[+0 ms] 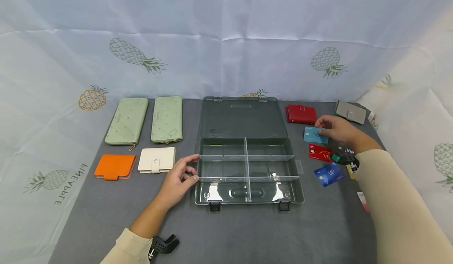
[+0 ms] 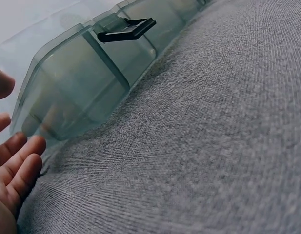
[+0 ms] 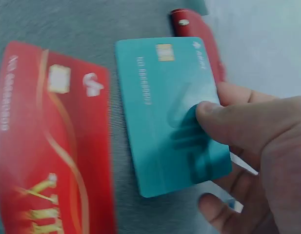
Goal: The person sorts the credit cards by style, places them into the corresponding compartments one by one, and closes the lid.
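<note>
The left hand (image 1: 178,179) is resting on the tabletop (image 1: 247,232), fingers relaxed and spread, fingertips touching or just beside the left wall of the open clear box (image 1: 247,169); it is holding nothing. The box is sitting in the middle with its lid laid back and its divided compartments showing bare. To its right, the right hand (image 1: 336,129) is pinching the teal card (image 3: 172,112), thumb on top and fingers underneath; the wrist view shows the card tilted, its near edge apparently coming up off the cloth.

By my judgement the step in hand is picking up this card, and the next move is calling for a firm pinch, a clean lift, and a carry leftward over the box wall into one compartment.

A red card (image 1: 320,152) and a blue card (image 1: 329,174) are lying just nearer than the teal one. Left of the box, an orange wallet (image 1: 115,166) and a cream wallet (image 1: 156,159) are lying in front of two green wallets (image 1: 146,120). Farther right, a red wallet (image 1: 301,114) and a grey wallet (image 1: 351,112) are sitting at the back. Grey cloth is covering the tabletop, and a pineapple-printed sheet (image 1: 226,39) is hanging behind.
</note>
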